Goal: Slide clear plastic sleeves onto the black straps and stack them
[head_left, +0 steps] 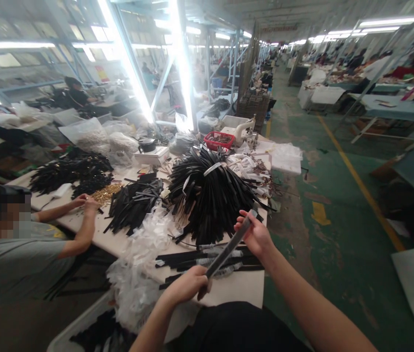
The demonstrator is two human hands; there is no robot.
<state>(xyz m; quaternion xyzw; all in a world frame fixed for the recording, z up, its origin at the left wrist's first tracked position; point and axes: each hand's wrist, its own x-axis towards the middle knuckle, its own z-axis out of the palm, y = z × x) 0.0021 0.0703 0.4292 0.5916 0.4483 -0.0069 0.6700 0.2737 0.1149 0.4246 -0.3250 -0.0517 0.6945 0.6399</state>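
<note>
A dark flat strap (229, 248) runs slantwise between my hands, over the near part of the table. My left hand (189, 283) is closed round its lower end. My right hand (256, 235) grips the upper end between thumb and fingers. Below the strap lie several black straps with clear plastic wrapping (188, 258). Just beyond them, a large bundle of black straps (214, 195) is tied with a white band and fans out over the table. A smaller pile of black straps (133, 203) lies to its left.
Crumpled clear plastic (137, 269) spills over the table's near left edge, above a white bin (78, 322). A co-worker (19, 254) sits at left, hands near gold-coloured pieces (107, 193). A red basket (218, 140) stands at the back. Green floor (324, 274) lies right.
</note>
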